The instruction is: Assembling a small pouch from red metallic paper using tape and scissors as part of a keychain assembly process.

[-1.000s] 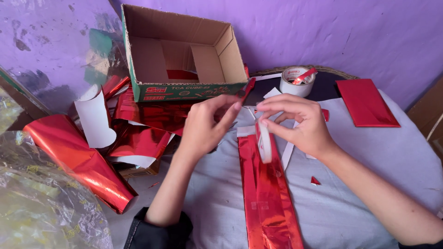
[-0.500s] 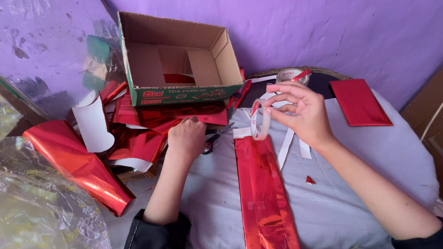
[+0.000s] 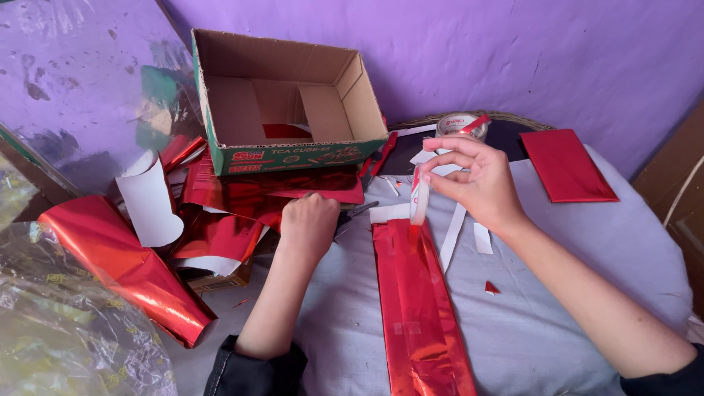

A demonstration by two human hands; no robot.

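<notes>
My right hand (image 3: 480, 183) holds a small roll of clear tape (image 3: 419, 196) upright above the top end of a long red foil packet (image 3: 418, 308) that lies lengthwise on the grey cloth. A strip of tape is stuck across the packet lower down. My left hand (image 3: 312, 224) rests fisted on the cloth to the left of the packet, by the heap of red foil. Its fingers are curled around the handles of dark scissors (image 3: 358, 211), whose blades stick out to the right.
An open cardboard box (image 3: 293, 155) with a green front stands behind a heap of red foil sheets (image 3: 235, 198). A second tape roll (image 3: 458, 123), a flat red foil packet (image 3: 568, 165), white paper strips (image 3: 456, 233), a red foil roll (image 3: 125, 268) and clear cellophane (image 3: 59, 330) lie around.
My left hand has let go of the tape and moved left and down to the scissors by the foil heap. My right hand has lifted the tape roll slightly.
</notes>
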